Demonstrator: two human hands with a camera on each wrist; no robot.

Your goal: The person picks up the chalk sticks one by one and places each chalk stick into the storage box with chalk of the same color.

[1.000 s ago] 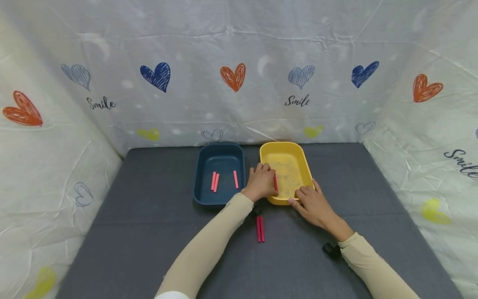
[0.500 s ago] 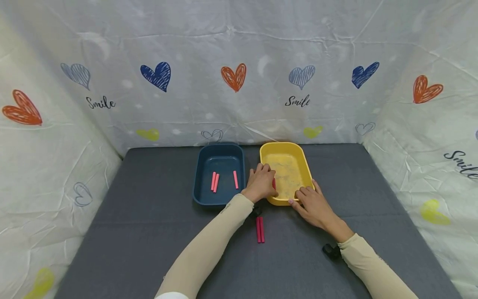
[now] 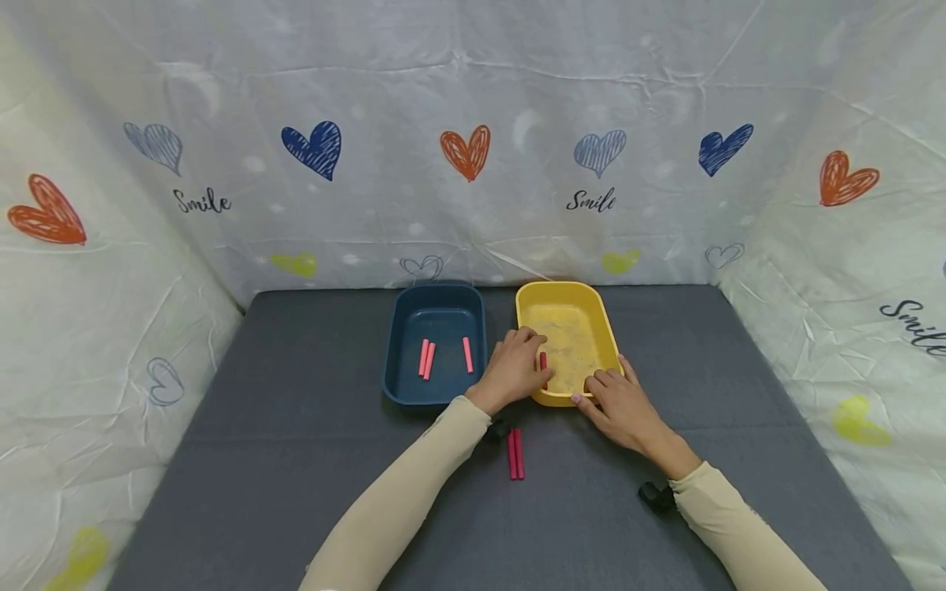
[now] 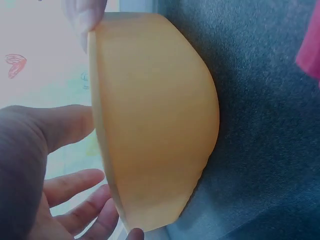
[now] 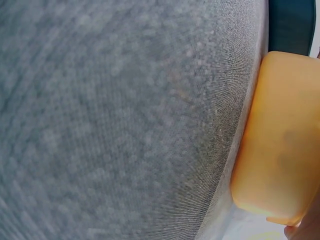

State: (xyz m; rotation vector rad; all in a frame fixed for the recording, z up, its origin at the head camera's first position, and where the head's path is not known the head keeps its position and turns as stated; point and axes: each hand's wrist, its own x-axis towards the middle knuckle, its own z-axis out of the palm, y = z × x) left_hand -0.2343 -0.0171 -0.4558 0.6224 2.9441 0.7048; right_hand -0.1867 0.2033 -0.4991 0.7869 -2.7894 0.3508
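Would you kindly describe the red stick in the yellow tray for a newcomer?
On the grey table, find the yellow tray, right of the blue tray. Inside, by the left hand, lies the red stick; the red pair lies outside.

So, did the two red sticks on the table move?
No, in the head view the two red sticks haven't visibly shifted any way: they lie the same against the blue tray.

Yellow tray (image 3: 565,316): near part of left side is blocked by left hand (image 3: 513,365), near right corner by right hand (image 3: 619,406). Far end can be entered from above. Gap to blue tray (image 3: 447,324) is plugged at near end. Table (image 3: 591,501) in front is partly obstructed by two red sticks (image 3: 519,454).
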